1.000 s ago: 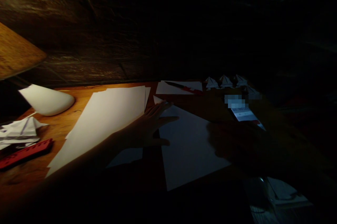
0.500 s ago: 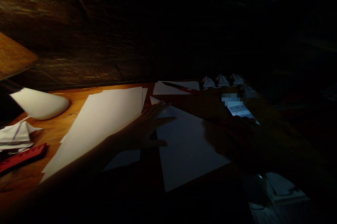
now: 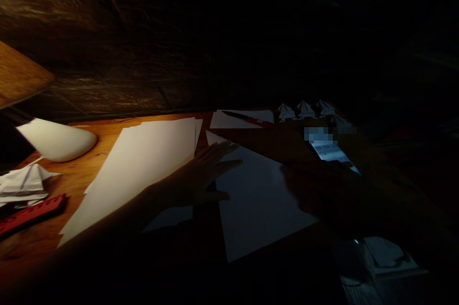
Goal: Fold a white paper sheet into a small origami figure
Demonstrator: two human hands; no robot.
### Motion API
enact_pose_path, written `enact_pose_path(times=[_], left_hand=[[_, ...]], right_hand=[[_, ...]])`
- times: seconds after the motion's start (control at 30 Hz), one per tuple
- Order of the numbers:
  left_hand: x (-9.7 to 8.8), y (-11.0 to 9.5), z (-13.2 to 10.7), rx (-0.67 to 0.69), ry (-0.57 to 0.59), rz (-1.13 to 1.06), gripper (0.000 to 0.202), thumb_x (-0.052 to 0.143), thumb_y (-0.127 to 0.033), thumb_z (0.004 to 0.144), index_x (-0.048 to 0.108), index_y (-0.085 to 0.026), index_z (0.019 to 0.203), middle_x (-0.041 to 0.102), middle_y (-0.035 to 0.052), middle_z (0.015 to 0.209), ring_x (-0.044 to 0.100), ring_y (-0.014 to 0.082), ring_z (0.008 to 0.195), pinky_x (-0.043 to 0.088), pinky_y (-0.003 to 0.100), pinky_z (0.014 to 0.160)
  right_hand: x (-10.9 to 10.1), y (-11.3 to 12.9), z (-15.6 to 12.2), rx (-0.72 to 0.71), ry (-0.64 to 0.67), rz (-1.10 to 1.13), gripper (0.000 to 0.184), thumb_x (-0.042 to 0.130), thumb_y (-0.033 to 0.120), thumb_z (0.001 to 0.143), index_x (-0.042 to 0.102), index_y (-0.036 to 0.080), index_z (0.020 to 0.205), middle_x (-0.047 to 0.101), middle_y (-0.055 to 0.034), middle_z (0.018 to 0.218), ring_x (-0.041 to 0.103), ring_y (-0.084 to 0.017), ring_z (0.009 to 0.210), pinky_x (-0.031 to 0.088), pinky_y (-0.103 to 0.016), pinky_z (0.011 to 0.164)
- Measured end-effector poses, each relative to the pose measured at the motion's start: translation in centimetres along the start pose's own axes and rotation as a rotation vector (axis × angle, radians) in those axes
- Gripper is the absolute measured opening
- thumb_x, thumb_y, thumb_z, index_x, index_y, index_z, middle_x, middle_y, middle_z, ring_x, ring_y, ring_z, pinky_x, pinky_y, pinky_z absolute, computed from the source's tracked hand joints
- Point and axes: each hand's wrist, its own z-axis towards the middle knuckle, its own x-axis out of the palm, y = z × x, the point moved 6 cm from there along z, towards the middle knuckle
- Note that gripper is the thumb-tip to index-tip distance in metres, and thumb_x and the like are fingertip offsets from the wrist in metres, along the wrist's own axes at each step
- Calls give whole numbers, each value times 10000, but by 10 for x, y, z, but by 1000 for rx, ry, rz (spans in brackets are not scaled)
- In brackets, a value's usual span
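Note:
The scene is very dark. My left hand [image 3: 202, 176] lies flat with fingers stretched out on the left edge of a white paper sheet [image 3: 258, 204] in the middle of the wooden table [image 3: 82, 173]. My right hand [image 3: 315, 190] is a dark shape resting over the sheet's right side, just below a lit phone [image 3: 332, 151]; its fingers are lost in shadow. A stack of larger white sheets [image 3: 143, 166] lies to the left of my left hand.
A white lamp base [image 3: 59, 140] stands at far left, with crumpled folded paper [image 3: 21, 183] and a red ruler [image 3: 30, 212] near it. At the back lie a red-handled knife on paper [image 3: 251, 120] and several small folded paper figures [image 3: 304, 110].
My left hand has slid slightly right along the sheet's edge. The view shifted a little; nothing else visibly moved.

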Motion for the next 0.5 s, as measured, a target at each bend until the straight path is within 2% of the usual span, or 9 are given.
enact_pose_path(times=[0.17, 0.27, 0.4, 0.5], left_hand=[[-6, -9, 2, 50, -19, 18, 656, 718, -504, 926, 473, -415, 1528, 174, 71, 1732, 289, 424, 1531, 315, 687, 1192], [-11, -20, 2, 96, -23, 32, 519, 700, -376, 955, 559, -439, 1451, 297, 57, 1681, 425, 383, 1443, 405, 634, 1141], [-10, -35, 0, 155, 10, 13, 456, 592, -211, 988, 575, -318, 1431, 532, 85, 1521, 528, 303, 1352, 481, 515, 1095], [-5, -42, 1, 177, -13, -13, 421, 517, -134, 978, 578, -217, 1386, 640, 101, 1387, 578, 266, 1283, 506, 451, 1064]], right_hand=[[-4, 4, 3, -5, 1, 44, 709, 593, 425, 967, 362, 274, 1620, 549, -98, 1563, 611, -320, 1296, 526, -490, 998], [-5, 6, 4, -45, 11, 36, 665, 581, 384, 978, 387, 292, 1608, 543, -89, 1568, 587, -323, 1331, 521, -506, 1017], [-8, 9, 8, -77, 52, 44, 594, 555, 298, 995, 440, 341, 1576, 559, -62, 1555, 614, -293, 1292, 536, -481, 999], [-10, 14, 9, -129, 44, 74, 568, 523, 255, 1002, 463, 330, 1562, 569, -62, 1545, 604, -277, 1302, 532, -471, 1018]])
